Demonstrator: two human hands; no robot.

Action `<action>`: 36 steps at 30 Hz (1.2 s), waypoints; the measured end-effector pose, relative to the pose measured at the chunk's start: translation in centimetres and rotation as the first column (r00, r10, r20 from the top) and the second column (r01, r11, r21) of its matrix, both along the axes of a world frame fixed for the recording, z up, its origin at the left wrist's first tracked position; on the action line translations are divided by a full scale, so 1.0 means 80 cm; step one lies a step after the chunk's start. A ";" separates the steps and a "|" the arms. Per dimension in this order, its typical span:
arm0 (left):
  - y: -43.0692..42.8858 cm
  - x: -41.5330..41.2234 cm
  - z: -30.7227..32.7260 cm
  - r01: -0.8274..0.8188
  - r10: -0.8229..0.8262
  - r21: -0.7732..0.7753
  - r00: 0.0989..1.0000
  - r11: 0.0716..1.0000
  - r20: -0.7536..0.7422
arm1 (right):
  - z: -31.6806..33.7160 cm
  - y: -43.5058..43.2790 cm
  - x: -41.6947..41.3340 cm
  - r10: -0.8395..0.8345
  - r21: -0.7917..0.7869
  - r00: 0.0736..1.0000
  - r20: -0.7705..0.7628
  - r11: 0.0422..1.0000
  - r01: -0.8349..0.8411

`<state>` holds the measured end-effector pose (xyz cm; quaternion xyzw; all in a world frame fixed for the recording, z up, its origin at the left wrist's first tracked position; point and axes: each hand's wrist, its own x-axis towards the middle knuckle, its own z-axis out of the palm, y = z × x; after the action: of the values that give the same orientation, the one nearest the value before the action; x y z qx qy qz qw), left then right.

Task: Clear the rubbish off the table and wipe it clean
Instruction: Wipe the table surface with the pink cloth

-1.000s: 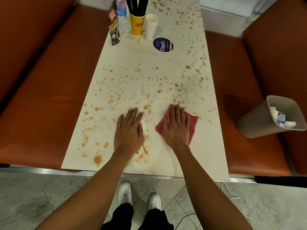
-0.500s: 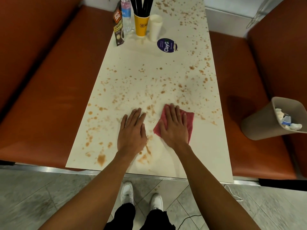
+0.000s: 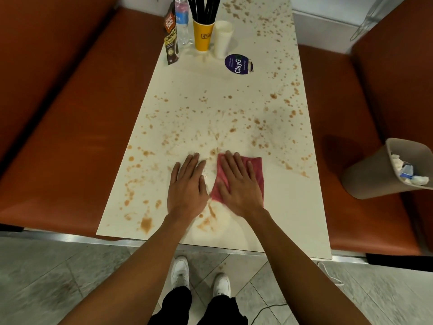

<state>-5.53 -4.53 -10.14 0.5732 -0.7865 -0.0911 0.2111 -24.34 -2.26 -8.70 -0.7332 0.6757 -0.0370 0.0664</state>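
Observation:
A long white table (image 3: 293,207) is speckled with brown stains, densest in the middle and at the near left. My right hand (image 3: 236,184) presses flat, fingers straight, on a red cloth (image 3: 256,168) near the table's front. My left hand (image 3: 187,186) rests flat on the bare tabletop just left of the cloth, fingers straight. The patch of table right of the cloth looks free of stains.
At the far end stand a coffee sachet (image 3: 171,41), a water bottle (image 3: 182,22), a yellow cup with black straws (image 3: 202,36), a white cup (image 3: 222,38) and a round blue sticker (image 3: 237,63). Orange benches flank the table; a tilted beige bin (image 3: 365,177) with rubbish sits on the right bench.
My right hand has slid the cloth leftward, closer to my left hand, and the cloth has turned a little. My left hand has stayed in place.

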 end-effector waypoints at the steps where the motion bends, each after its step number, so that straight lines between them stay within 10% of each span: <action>1: 0.001 0.001 -0.001 0.004 -0.004 -0.006 1.000 1.000 -0.010 | 0.000 0.018 -0.009 0.075 -0.004 0.997 -0.007 0.997 -0.076; 9: -0.009 0.020 0.001 0.027 -0.027 0.004 0.999 1.000 0.021 | -0.005 -0.026 0.002 -0.307 0.011 0.951 -0.019 0.952 0.307; 16: -0.005 0.025 -0.001 0.032 -0.032 -0.003 0.999 0.999 0.044 | -0.001 0.031 -0.026 0.143 -0.009 0.989 -0.032 0.990 -0.144; 22: -0.005 0.024 0.002 0.018 -0.019 0.013 0.998 1.000 0.062 | -0.006 -0.030 0.001 -0.292 0.006 0.956 -0.024 0.956 0.293; 29: -0.004 0.027 0.002 -0.040 0.040 -0.002 0.997 0.999 0.069 | 0.003 0.015 -0.021 0.200 -0.019 0.980 -0.023 0.980 -0.200; 36: -0.005 0.026 0.001 -0.044 0.044 -0.002 0.997 0.999 0.064 | -0.004 -0.048 0.007 -0.238 -0.001 0.971 -0.012 0.971 0.238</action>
<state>-3.42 -4.94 -10.04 0.5931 -0.7799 -0.0677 0.1881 -23.75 -6.13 -9.02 -0.6472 0.7591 -0.0402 0.0575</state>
